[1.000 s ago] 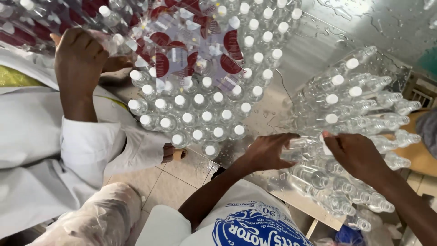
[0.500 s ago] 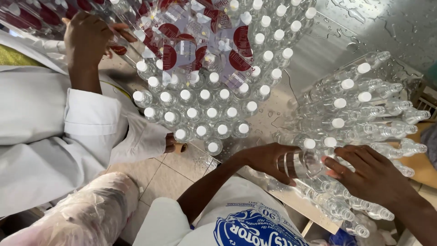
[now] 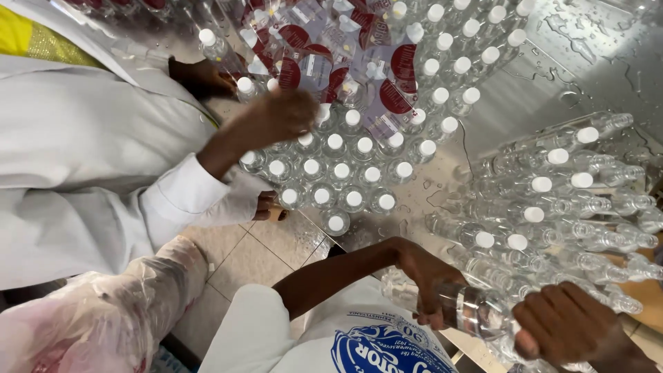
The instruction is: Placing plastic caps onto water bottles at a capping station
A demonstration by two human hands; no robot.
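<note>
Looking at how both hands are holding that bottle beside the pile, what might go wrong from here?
The clear plastic bottle, gripped by the left hand and right hand, lies against the loose heap of white-capped bottles, so pulling it might send neighbours rolling. The wet metal tabletop could make bottles slip. A co-worker's hand works close by.

clear glossy plastic bottles (image 3: pixel 476 311), white caps; wet shiny metal table (image 3: pixel 587 62).

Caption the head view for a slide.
Left hand and right hand grip a clear bottle beside white-capped bottles on a wet steel table.
</note>
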